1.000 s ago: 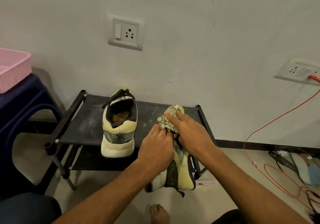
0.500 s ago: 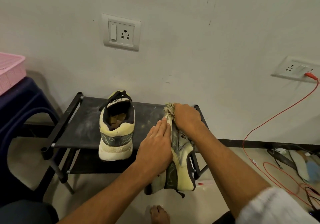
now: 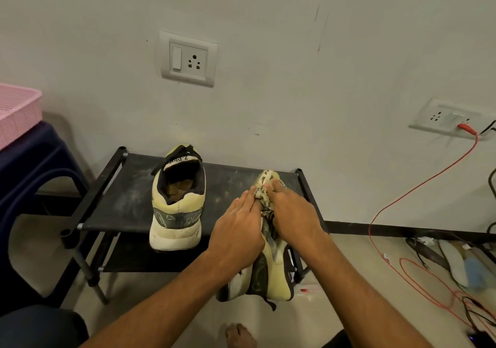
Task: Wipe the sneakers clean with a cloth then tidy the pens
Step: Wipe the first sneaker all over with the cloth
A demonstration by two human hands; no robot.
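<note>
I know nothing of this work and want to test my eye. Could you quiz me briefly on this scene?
1. True or false: the right hand holds the cloth.
2. The upright sneaker stands on: A the rack; B the cloth; C the right hand.
3. Fill in: the left hand presses ___ against the tipped sneaker.
Key: 1 true; 2 A; 3 flat.
</note>
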